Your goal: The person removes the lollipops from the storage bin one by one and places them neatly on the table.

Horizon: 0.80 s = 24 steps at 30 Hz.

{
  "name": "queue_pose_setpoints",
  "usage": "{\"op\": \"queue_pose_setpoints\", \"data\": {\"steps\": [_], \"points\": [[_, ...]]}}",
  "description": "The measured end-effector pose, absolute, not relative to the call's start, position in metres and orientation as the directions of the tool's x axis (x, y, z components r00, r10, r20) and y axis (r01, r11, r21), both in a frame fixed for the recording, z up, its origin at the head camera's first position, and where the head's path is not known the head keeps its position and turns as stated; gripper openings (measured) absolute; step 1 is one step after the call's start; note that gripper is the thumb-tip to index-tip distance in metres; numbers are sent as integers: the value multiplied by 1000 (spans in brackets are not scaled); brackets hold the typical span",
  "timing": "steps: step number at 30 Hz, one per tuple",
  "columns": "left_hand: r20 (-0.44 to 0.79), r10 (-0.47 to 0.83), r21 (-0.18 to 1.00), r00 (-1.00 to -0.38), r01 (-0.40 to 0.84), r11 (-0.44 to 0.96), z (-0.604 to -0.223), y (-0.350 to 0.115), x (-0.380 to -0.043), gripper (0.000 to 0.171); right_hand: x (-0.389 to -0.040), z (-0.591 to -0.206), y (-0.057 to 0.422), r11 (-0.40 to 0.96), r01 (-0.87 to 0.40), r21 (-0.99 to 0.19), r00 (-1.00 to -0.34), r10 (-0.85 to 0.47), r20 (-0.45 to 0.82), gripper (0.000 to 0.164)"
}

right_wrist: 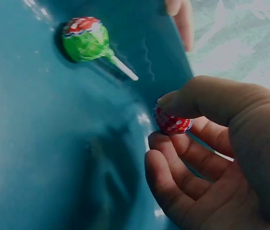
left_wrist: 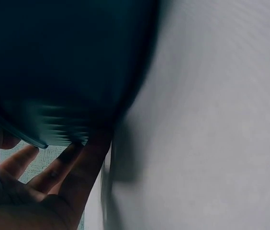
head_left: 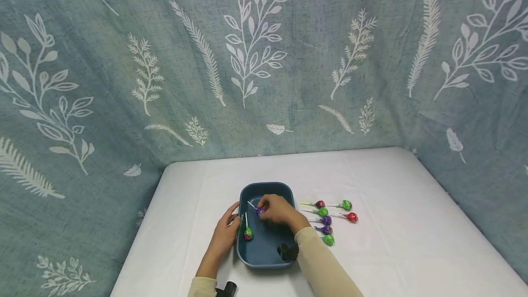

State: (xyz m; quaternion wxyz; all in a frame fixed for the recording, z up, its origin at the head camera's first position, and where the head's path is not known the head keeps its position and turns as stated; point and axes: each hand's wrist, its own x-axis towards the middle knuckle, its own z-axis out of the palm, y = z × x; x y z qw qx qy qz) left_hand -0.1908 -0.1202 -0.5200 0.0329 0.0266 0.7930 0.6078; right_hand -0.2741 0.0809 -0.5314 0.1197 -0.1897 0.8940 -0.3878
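Observation:
My right hand (head_left: 277, 208) pinches a lollipop (head_left: 260, 210) between thumb and fingers, inside a dark blue tub (head_left: 266, 266). Its wrapper looks purple from the head and red in the right wrist view, where the candy (right_wrist: 173, 120) sits under the thumb and much of the stick is hidden. A green-and-red lollipop (right_wrist: 86, 40) lies on the tub's floor, white stick pointing away. At the tub's left side, my left hand (head_left: 227, 229) holds the wall near the rim; in the left wrist view its fingers (left_wrist: 73, 172) lie against the outside.
To the right of the tub, several wrapped lollipops lie on the white tabletop (head_left: 396, 223), among them a red one (head_left: 351, 217), a green one (head_left: 346, 205) and a purple one (head_left: 326, 220). Patterned blue-green cloth (head_left: 305, 81) hangs behind the table and at its sides.

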Motion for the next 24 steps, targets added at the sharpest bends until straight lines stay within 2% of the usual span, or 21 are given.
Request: {"op": "queue_pose_setpoints", "data": {"steps": [9, 15, 24], "points": [[-7, 60, 963, -998, 9, 269, -563, -125, -210, 50, -262, -509, 104, 536, -288, -794, -909, -414, 50, 20], [-16, 52, 960, -999, -1, 281, -566, -126, -211, 50, -252, -500, 131, 459, -300, -836, -916, -383, 118, 24], [-38, 50, 964, -998, -23, 264, -566, -125, -211, 50, -235, -499, 186, 355, -243, -903, -944, -300, 136, 27]]}}
